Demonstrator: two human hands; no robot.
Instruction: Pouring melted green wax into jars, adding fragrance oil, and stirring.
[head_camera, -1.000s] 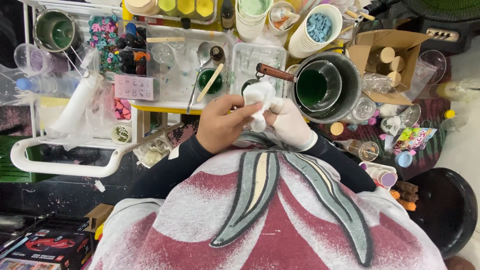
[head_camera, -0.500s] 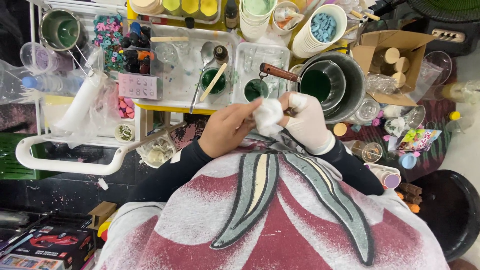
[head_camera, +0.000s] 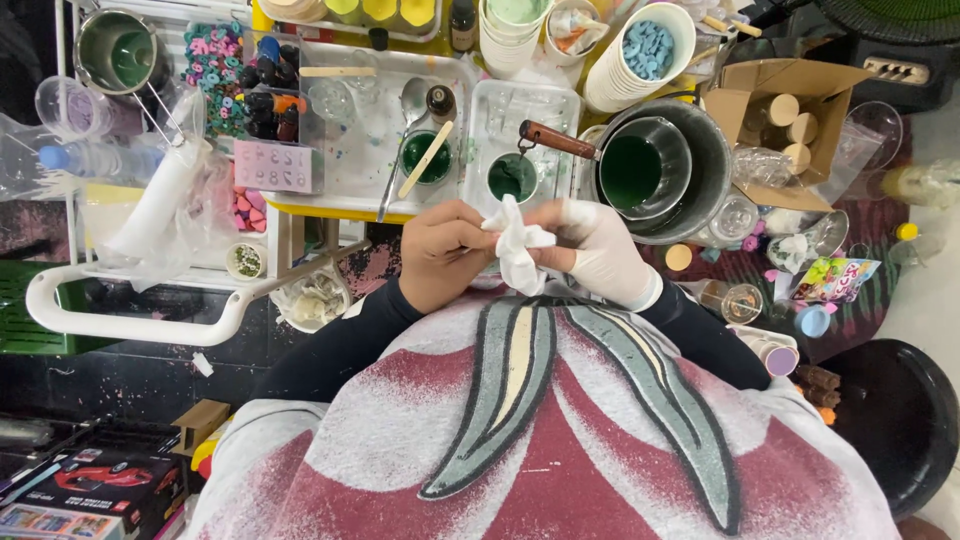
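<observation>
Above lap: left hand (head_camera: 440, 255) bare, right hand (head_camera: 600, 250) gloved, both pinching white wad (head_camera: 520, 250).
Risk: elbow knocking green-filled pot (head_camera: 640, 170), spilling.

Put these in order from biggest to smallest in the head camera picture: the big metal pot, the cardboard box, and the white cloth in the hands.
1. Big metal pot
2. Cardboard box, nearly as big
3. White cloth, smallest, even though it's nearer
</observation>
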